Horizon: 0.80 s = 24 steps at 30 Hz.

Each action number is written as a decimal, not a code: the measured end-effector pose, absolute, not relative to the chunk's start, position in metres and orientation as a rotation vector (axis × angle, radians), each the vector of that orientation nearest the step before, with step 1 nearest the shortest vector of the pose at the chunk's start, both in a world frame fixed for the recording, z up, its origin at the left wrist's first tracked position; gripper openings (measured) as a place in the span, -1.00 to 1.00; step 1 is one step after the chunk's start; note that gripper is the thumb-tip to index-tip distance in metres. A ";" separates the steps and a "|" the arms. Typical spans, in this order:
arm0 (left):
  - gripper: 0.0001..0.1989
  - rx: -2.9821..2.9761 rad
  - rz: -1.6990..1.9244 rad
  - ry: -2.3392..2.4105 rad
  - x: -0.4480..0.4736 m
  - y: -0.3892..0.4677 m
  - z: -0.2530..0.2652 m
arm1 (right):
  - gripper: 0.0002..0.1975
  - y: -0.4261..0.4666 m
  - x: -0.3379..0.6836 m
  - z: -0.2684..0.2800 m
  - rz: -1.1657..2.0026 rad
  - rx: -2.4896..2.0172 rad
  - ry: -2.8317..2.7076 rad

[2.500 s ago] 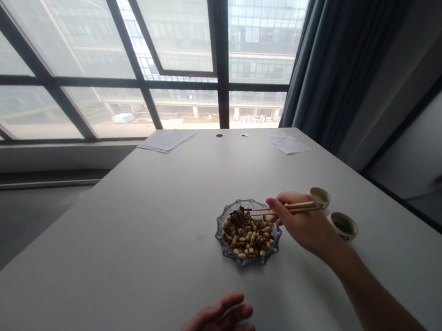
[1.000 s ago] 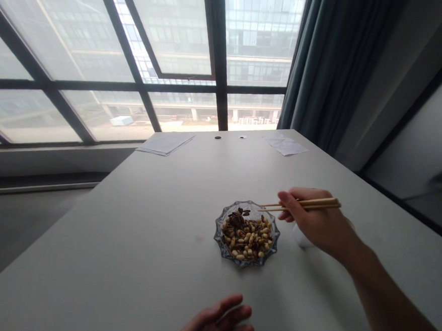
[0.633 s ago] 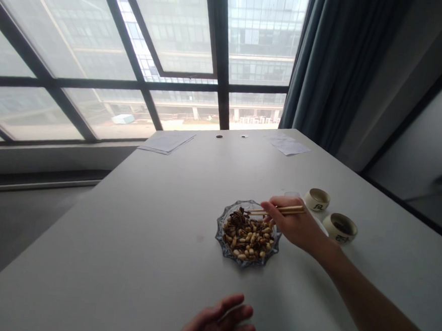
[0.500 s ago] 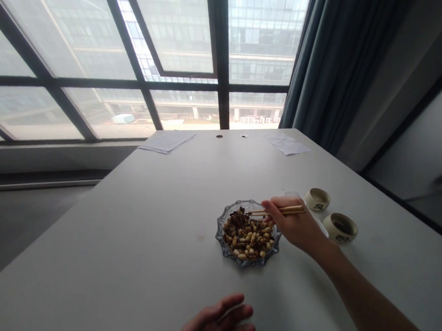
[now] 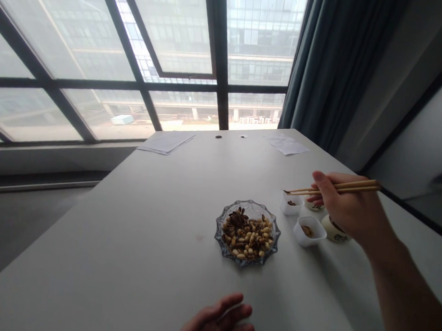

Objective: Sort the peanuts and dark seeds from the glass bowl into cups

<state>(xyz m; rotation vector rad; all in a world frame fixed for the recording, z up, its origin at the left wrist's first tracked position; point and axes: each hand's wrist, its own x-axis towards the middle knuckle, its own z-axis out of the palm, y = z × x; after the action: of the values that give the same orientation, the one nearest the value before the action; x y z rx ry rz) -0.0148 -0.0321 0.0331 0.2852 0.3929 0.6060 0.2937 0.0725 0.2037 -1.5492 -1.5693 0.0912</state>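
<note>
My right hand (image 5: pixel 349 204) grips a pair of wooden chopsticks (image 5: pixel 340 188). A small dark seed (image 5: pixel 286 192) shows at their tips, above the far white plastic cup (image 5: pixel 292 205), which has a few dark seeds inside. The nearer white cup (image 5: pixel 310 231) holds some brownish pieces. To the left of the cups stands a scalloped glass bowl (image 5: pixel 221 246) filled with peanuts (image 5: pixel 251 238) and dark seeds (image 5: pixel 238 217). Closer to me, my left hand (image 5: pixel 219 324) rests palm up with fingers apart, holding nothing.
Two cream ceramic cups, a near one (image 5: pixel 335 231) and a far one (image 5: pixel 315 205), stand partly hidden behind my right hand. Paper sheets (image 5: pixel 166 142) lie at the table's far left, with another sheet (image 5: pixel 287 144) at the far right. Windows and a dark curtain (image 5: pixel 326 67) rise beyond the white table (image 5: pixel 143 241).
My right hand has moved right from the glass bowl to above the far white cup, carrying a seed in the chopsticks. Both white cups now show clearly. My left hand stays put.
</note>
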 end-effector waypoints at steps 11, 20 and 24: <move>-0.63 0.298 0.613 0.390 -0.021 -0.033 0.023 | -0.60 0.070 0.276 0.201 0.349 -1.485 -1.602; -0.64 0.279 0.590 0.422 -0.019 -0.031 0.036 | -0.60 0.074 0.234 0.174 0.679 -1.320 -1.804; -0.63 0.270 0.597 0.415 -0.019 -0.030 0.038 | -0.58 0.079 0.224 0.159 0.806 -1.293 -1.773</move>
<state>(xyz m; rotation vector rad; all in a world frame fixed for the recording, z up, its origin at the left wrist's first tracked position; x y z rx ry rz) -0.0193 -0.0305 0.0379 0.2703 0.4150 0.5965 0.2235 0.0790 0.1588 -1.2929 -1.7732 0.8058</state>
